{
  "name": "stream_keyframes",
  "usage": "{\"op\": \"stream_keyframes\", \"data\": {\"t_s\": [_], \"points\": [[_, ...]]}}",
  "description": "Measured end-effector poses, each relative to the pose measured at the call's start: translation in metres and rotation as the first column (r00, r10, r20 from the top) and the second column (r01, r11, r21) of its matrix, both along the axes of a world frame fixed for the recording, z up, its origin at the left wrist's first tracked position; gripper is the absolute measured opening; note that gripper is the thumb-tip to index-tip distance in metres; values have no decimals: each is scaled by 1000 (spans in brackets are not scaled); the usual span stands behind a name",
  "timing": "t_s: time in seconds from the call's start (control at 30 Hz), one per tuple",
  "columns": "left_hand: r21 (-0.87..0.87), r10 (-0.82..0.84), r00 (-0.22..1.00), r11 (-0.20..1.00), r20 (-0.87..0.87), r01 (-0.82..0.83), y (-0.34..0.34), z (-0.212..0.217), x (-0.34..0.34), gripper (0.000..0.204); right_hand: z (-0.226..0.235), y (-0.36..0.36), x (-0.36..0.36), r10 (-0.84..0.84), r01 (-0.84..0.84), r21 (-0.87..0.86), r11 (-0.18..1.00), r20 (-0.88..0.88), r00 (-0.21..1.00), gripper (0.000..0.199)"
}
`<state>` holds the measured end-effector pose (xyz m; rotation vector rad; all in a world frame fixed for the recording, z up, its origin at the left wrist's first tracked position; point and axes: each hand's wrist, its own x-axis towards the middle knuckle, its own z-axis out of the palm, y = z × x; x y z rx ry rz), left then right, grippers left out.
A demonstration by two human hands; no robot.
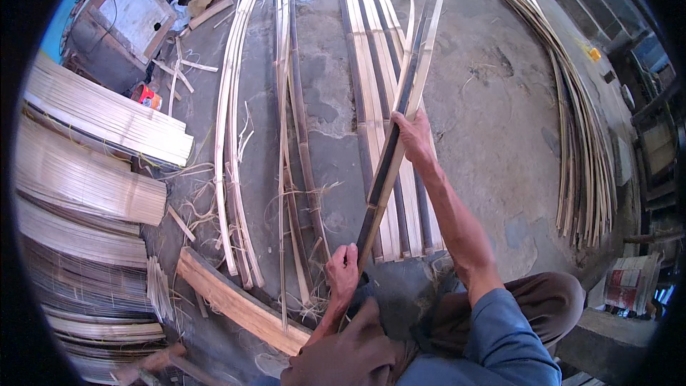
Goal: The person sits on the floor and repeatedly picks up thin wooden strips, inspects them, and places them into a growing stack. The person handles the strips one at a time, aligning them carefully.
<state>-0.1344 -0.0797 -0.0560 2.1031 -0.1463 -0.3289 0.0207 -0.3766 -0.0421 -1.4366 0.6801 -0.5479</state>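
My right hand (pixel 416 137) is closed around several long split bamboo strips (pixel 387 164), dark on one side and pale on the other. They slant from near my lap up to the far right, their far ends fanned apart. My left hand (pixel 343 271) is curled up beside the lower end of these strips, its thumb and fingers drawn together. Whatever it may hold is too small or hidden to make out. Beneath the held strips, a row of wide bamboo slats (pixel 386 236) lies side by side on the floor.
More bamboo strips (pixel 232 100) lie lengthwise left of centre, with curled shavings (pixel 204 207) around them. Rolled slat mats (pixel 93 171) are stacked at the left, near a red tub (pixel 146 96). A curved wood piece (pixel 236 300) sits near my left arm. A long strip bundle (pixel 572 136) stretches along the right.
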Motion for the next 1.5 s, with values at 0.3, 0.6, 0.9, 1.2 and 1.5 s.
{"op": "stream_keyframes", "data": {"t_s": [0.3,0.6,0.9,1.2,1.5], "points": [[-389,-66,905,914,-419,-114,20,-28,1,39,12,15,-11,-95,67,-272,960,-94,991,34],[-400,-477,737,866,-479,301,16,29,21,37,4,10,-1,-173,155,-360,920,-16,985,41],[-586,-465,533,807,-707,-73,10,32,2,34,6,11,4,-76,67,-291,954,-20,997,40],[-407,-312,674,913,-669,18,25,50,-9,28,3,-19,9,175,-268,769,580,204,963,46],[-263,-298,706,951,-643,162,61,30,-10,39,-14,6,14,131,-223,781,584,181,975,27]]}}
